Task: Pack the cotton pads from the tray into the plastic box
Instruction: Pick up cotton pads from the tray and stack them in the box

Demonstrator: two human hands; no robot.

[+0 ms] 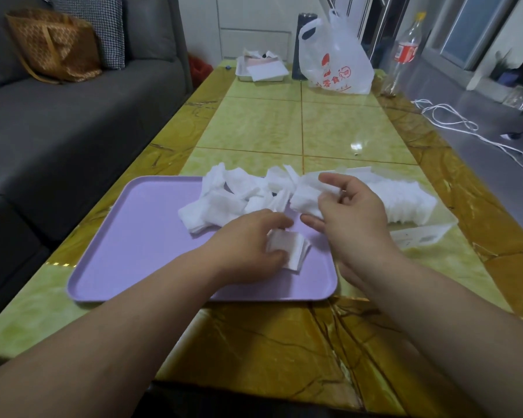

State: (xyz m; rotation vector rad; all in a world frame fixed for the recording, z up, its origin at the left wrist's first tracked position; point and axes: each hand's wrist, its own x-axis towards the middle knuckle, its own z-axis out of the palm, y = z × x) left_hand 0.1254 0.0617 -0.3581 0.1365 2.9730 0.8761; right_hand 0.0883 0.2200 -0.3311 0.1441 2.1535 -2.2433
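Fingers, left hand (248,247) and right hand (355,212), grip cotton pads (289,251); pile (221,200) crowds tray (133,236).

A glossy counter (284,128), tiled yellow-green with brown marbled borders, carries a lilac tray (133,236) at its near end; a clear plastic box (420,236) lies just beside the tray's right edge; at the far end stand 1 white tray (242,74), 1 dark flask (304,46), a white plastic bag (338,64) and a clear bottle (405,52).
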